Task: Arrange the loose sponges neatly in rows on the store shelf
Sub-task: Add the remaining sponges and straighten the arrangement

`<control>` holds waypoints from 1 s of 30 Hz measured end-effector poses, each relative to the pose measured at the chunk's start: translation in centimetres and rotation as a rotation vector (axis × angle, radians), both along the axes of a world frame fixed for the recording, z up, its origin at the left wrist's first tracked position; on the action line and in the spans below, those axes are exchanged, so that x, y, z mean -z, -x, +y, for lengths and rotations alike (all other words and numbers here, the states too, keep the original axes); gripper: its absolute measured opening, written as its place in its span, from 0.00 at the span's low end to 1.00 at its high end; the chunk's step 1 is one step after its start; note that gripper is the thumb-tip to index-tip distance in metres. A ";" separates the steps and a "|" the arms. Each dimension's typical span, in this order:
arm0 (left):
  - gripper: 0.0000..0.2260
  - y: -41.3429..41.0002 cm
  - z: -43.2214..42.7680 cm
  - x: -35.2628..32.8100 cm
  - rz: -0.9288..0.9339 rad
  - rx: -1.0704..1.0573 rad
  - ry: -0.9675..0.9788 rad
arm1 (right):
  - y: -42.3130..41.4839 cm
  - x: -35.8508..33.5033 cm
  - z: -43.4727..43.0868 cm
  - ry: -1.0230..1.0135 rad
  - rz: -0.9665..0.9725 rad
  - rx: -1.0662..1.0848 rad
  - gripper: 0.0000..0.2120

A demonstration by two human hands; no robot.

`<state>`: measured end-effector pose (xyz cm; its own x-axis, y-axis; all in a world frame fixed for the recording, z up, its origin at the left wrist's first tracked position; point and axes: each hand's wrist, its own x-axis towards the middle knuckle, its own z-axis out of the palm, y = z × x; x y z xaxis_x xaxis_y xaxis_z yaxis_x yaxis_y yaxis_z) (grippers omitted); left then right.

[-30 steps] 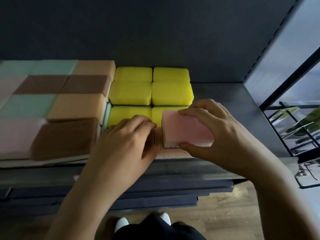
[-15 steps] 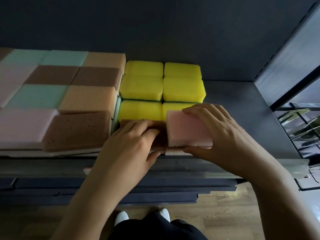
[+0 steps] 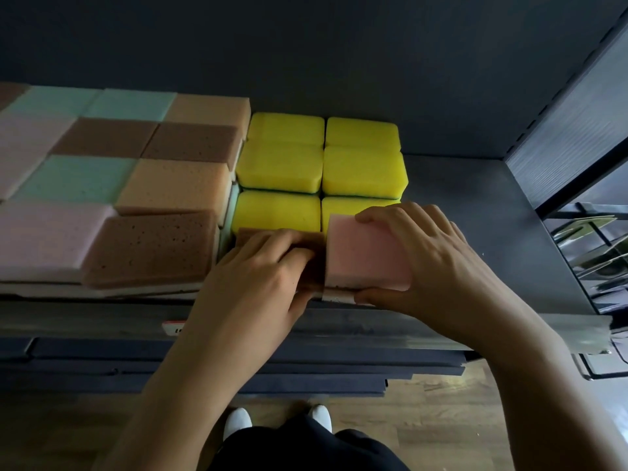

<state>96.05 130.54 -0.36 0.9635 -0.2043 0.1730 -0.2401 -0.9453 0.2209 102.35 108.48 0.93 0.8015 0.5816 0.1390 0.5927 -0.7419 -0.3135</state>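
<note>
My right hand [image 3: 438, 263] has the pink sponge [image 3: 360, 253] clamped front to back: fingers curled over its far edge, thumb tucked under the near edge, palm over its right end. My left hand [image 3: 258, 277] lies bent over the brown sponge [image 3: 246, 234] just beside it, fingers across the top and thumb at the near side, holding it down in its place.

The pink sponge sits at the front lip of the shelf [image 3: 475, 212], touching the brown one along its left side and backing onto the yellow sponges [image 3: 319, 164]. A pale strip shows below its near edge; I cannot tell whether that is its own scrub layer or another sponge underneath.

I judge this thing to be very light and soft. It will give under my fingers, so a hard squeeze would bow it and it would spring crooked on release. Its open, pitted surface should not slip. The best hold is the one I have, on the two long edges with light pressure, then flat fingers on top to seat it square.

To the left, the block of teal, peach, brown and pink sponges [image 3: 136, 198] lies in tidy rows. To the right, the shelf is bare dark metal.
</note>
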 end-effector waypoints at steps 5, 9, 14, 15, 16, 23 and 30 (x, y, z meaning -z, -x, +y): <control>0.19 0.1 -0.1 0.0 -0.014 -0.011 0.019 | 0.1 0.0 -0.3 -0.006 -0.047 -0.028 0.39; 0.18 0.3 -0.1 0.0 -0.021 -0.012 0.044 | 0.1 0.0 -0.4 0.015 -0.047 -0.054 0.40; 0.17 0.3 -0.2 -0.2 -0.021 -0.024 0.034 | -0.4 0.2 -0.5 -0.006 -0.020 -0.056 0.39; 0.17 0.3 -0.3 -0.2 -0.017 -0.026 0.033 | -0.5 0.3 -0.5 -0.009 -0.014 -0.058 0.40; 0.17 0.3 -0.3 -0.3 -0.012 -0.029 0.031 | -0.6 0.4 -0.5 -0.012 -0.006 -0.064 0.40; 0.19 0.7 -0.5 -0.9 0.026 -0.035 0.027 | -0.5 -0.2 -0.8 0.018 -0.023 -0.096 0.45; 0.14 3.6 3.3 -4.5 -0.182 -0.126 0.056 | 0.8 -4.0 4.1 -0.209 -0.128 -0.165 0.28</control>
<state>92.46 133.84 4.09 0.9327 -0.0698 0.3538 -0.1619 -0.9577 0.2379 101.52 112.58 4.96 0.6668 0.6507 0.3632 0.7444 -0.5594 -0.3645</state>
